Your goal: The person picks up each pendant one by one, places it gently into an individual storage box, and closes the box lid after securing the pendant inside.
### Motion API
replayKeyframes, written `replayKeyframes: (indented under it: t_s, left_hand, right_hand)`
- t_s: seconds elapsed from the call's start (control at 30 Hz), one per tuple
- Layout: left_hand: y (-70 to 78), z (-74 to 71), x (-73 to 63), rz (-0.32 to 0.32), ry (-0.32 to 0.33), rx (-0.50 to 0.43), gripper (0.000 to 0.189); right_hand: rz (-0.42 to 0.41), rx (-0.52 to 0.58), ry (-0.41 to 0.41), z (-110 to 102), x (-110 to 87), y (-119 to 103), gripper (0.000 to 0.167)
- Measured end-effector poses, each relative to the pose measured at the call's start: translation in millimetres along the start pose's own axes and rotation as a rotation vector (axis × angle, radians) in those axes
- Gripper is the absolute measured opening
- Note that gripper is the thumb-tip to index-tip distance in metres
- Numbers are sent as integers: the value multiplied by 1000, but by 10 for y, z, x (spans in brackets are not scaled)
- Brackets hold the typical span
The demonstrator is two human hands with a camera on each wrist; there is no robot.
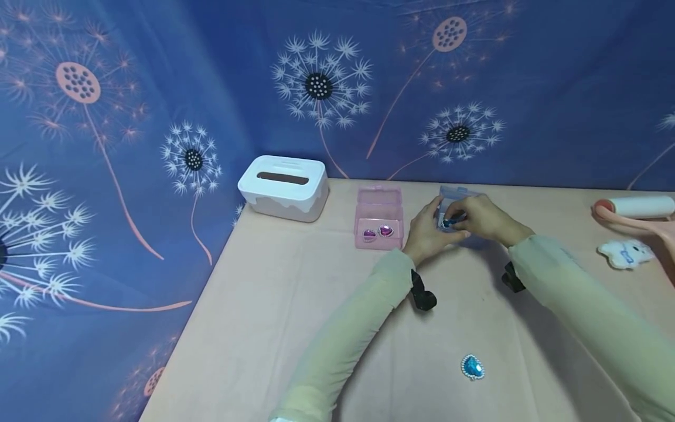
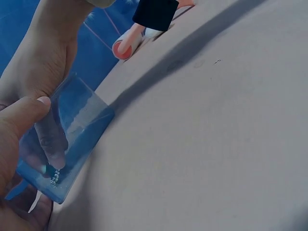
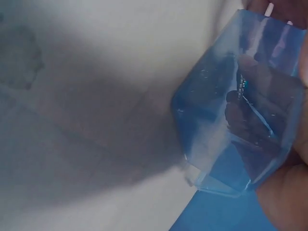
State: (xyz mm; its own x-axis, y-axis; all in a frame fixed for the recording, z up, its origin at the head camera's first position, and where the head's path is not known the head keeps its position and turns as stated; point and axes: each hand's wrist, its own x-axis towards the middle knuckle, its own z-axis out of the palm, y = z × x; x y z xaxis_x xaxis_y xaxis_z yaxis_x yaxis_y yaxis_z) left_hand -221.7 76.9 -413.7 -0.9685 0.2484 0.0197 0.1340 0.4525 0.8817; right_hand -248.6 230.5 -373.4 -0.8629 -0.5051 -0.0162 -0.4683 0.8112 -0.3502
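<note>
"Gripping the clear blue box (image 2: 94,122), the left hand (image 1: 426,234) is holding it thumb over edge. What is the right hand (image 1: 485,217) doing?"

"It is pinching, as far as I am seeing through the clear wall, a bead-edged blue gem (image 2: 55,177) within that box. Box and gem are sitting at the far side of the counter (image 1: 295,305), right of the open pink box (image 1: 378,195)."

"What are you fearing?"

"With fingers crowding that small space, I am guessing the beaded rim could be catching on the wall and slipping from the pinch. Should the left hand be loosening, the box could be tipping. A sleeve could also be knocking the blue heart-shaped gem (image 1: 472,367) lying between the forearms."

"And what are you counting?"

"I am counting two blue gems altogether, two pink gems (image 1: 386,231) lying in the pink box, one blue box, one pink box, one tissue box (image 1: 285,190), one white roll (image 1: 640,206) and one bear-shaped item (image 1: 626,254)."
</note>
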Motion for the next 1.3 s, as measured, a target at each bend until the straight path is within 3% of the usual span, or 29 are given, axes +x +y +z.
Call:
replayKeyframes:
  t_s: [0.4, 0.57, 0.8, 1.07, 1.17, 1.3]
  left_hand:
    - [-15, 20, 25, 13, 16, 16, 91]
    - [-14, 50, 40, 22, 10, 18, 92]
    - [-33, 22, 36, 20, 29, 1, 93]
    - [-50, 14, 63, 51, 47, 15, 92]
    - [-50, 20, 72, 51, 52, 4, 91]
    - [-36, 34, 73, 38, 43, -2, 92]
  right_hand:
    - [-13, -12, -21, 18, 10, 31, 19]
    - [-27, 18, -2, -72, -115, 4, 21]
    - [-64, 8, 148, -258, -503, -141, 28]
    - [-208, -36, 452, -9, -1168, -346, 47]
    - [-215, -15, 452, 165, -1408, -471, 49]
    - [-191, 34, 357, 428, -1697, -674, 47]
